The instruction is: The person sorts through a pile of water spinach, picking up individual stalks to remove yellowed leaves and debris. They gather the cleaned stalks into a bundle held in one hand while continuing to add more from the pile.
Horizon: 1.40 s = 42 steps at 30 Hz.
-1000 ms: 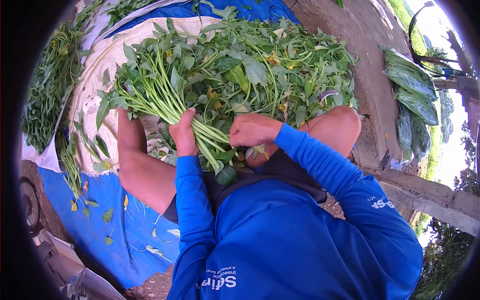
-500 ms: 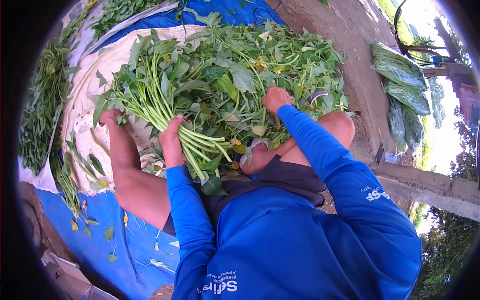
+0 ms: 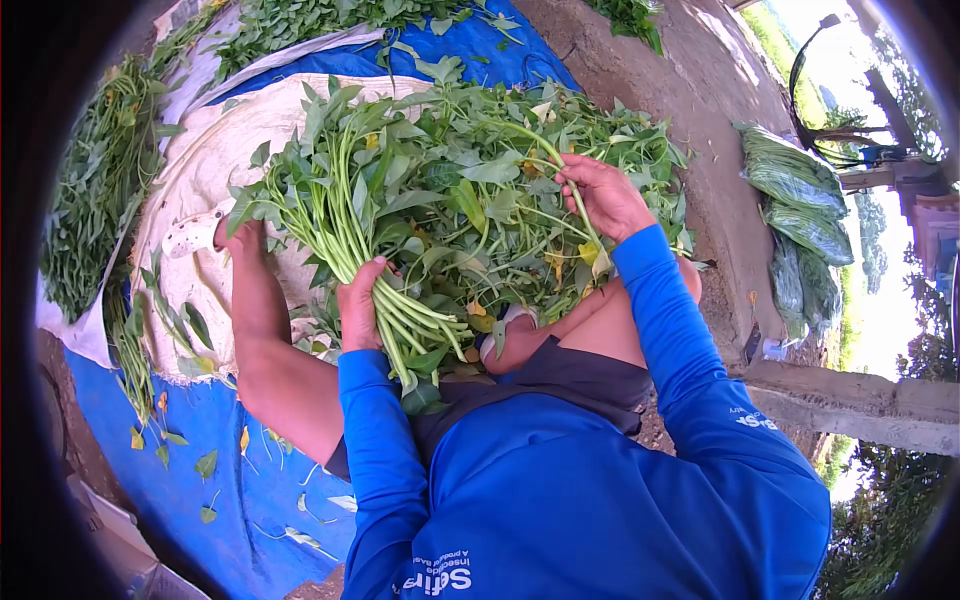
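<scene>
My left hand is wrapped round a thick bunch of green leafy stems, its cut ends pointing toward my lap and its leaves spreading to the upper left. My right hand pinches a single long green stem between thumb and fingers, above the right side of a heap of loose leafy greens. Some leaves in the heap are yellow. The heap lies between my bent legs on a pale sack cloth.
Blue tarp with fallen leaves spreads at the lower left. More greens lie along the left edge. Plastic-wrapped bundles rest at the right, near a concrete ledge. A white clog is on my left foot.
My right hand has risen from the heap and moved right, now with a stem lifted in it. My left hand and its bunch have shifted slightly right and down.
</scene>
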Available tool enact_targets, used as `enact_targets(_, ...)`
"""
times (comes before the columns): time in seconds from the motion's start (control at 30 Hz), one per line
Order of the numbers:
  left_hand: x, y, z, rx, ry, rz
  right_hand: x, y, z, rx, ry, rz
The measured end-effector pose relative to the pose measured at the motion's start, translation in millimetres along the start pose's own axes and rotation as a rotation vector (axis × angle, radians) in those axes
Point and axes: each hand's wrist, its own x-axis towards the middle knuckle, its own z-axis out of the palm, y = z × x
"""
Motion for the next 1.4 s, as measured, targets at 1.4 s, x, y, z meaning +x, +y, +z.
enact_targets(1.4, 0, -33, -9, -0.064, -0.032, -0.201, -33, 124, 153, -0.767, -0.407, -0.389)
